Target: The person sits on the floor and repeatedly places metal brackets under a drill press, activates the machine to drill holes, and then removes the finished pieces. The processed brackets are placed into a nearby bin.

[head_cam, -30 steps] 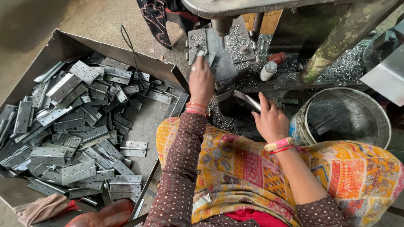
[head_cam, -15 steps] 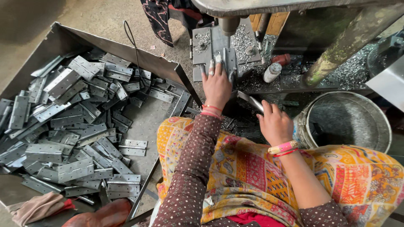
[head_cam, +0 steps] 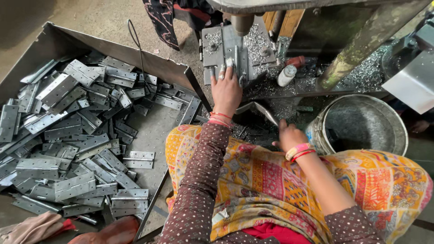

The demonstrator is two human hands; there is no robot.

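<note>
Hinge (head_cam: 266,113): one bent grey metal piece, just past the right hand (head_cam: 289,135), at five o'clock from the press bed (head_cam: 235,49). The right hand's fingers curl toward its lower end; whether they grip it I cannot tell. The left hand (head_cam: 226,90) lies flat, fingers spread, on a metal piece on the press bed, directly under one round ram (head_cam: 242,22).

At nine o'clock, one large metal tray (head_cam: 113,45) holds a heap of flat hinges (head_cam: 68,135), too many to count. At three o'clock stands one grey bucket (head_cam: 361,126). One small white bottle (head_cam: 286,76) lies among metal shavings (head_cam: 361,74) at one o'clock from the left hand.
</note>
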